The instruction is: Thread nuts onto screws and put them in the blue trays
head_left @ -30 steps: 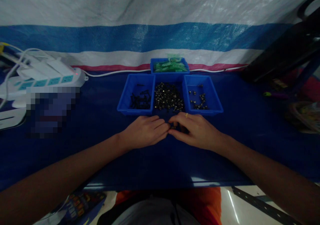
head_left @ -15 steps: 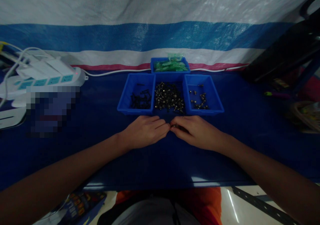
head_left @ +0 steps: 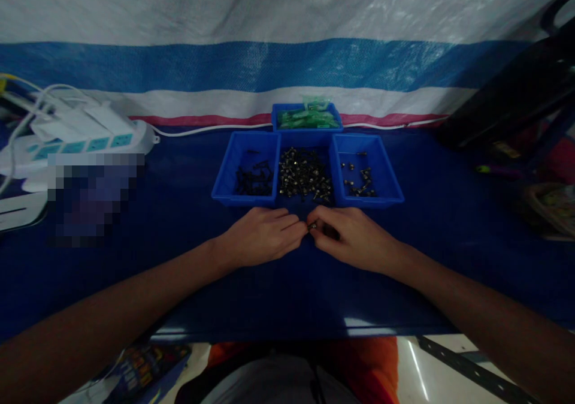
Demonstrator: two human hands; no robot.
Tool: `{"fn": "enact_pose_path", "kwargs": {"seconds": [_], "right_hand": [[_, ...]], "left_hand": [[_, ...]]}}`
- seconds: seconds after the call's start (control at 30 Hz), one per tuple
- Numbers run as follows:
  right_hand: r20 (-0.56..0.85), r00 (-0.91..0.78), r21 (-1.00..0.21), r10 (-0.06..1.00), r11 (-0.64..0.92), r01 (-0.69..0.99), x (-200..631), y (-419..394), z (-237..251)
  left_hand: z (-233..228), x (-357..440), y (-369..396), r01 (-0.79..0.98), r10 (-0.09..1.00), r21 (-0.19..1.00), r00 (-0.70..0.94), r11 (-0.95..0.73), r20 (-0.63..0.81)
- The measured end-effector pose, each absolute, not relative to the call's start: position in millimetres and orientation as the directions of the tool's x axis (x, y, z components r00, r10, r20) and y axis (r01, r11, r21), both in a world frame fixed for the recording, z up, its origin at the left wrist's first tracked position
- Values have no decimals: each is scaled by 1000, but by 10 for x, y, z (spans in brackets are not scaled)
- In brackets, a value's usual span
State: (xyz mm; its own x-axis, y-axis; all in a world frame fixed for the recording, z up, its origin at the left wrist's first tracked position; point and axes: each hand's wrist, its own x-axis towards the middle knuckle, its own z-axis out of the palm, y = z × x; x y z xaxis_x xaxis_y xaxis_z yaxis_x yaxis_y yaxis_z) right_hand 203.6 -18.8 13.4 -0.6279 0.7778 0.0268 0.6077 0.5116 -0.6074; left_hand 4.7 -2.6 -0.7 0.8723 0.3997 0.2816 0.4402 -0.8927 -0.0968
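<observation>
My left hand (head_left: 268,236) and my right hand (head_left: 357,237) meet fingertip to fingertip just in front of the blue bins. Between them is a small shiny metal piece (head_left: 312,226), like a screw head or nut, too small to tell exactly. Left thumb and fingers are pinched together on it, their tips partly hidden. My right thumb and index finger close around its other side. Behind my hands lies a pile of small dark and shiny screws (head_left: 305,173). Black screws (head_left: 254,180) are in the left bin (head_left: 223,179); a few shiny metal pieces (head_left: 366,179) are in the right bin (head_left: 390,179).
A rear blue bin (head_left: 308,129) contains green plastic packets (head_left: 308,116). White power strips (head_left: 101,134) with cables stand at the left. A large black object (head_left: 507,92) and a basket (head_left: 548,212) are at the right. The dark blue table's front edge (head_left: 287,335) is near my body.
My right thumb and index finger have parted slightly, so more of the small metal piece shows between them. My left hand has barely moved.
</observation>
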Motion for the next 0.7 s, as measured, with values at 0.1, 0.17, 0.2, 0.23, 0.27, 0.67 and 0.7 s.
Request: {"fn": "enact_pose_path", "kwargs": {"seconds": [0.1, 0.17, 0.2, 0.23, 0.27, 0.67, 0.7], "right_hand": [[44, -627, -609, 778, 518, 600, 2034, -190, 124], [47, -627, -605, 777, 522, 602, 2037, -186, 118], [50, -627, -601, 777, 525, 602, 2038, -184, 117], [53, -629, -598, 775, 529, 602, 2040, -181, 115], [58, -630, -595, 774, 534, 601, 2041, -179, 115], [9, -639, -550, 769, 537, 639, 2074, -147, 162], [5, -646, -542, 763, 545, 640, 2074, -145, 169]], "left_hand": [[-14, 40, -25, 431, 392, -95, 877, -897, 276], [-18, 34, -23, 432, 392, -95, 877, -897, 277], [-20, 32, -22, 434, 395, -96, 876, -896, 277], [-22, 30, -21, 437, 397, -96, 875, -895, 277], [-23, 29, -20, 437, 398, -96, 875, -894, 276], [-22, 34, -15, 462, 421, -87, 859, -883, 292], [-24, 31, -15, 460, 418, -88, 859, -884, 295]]}}
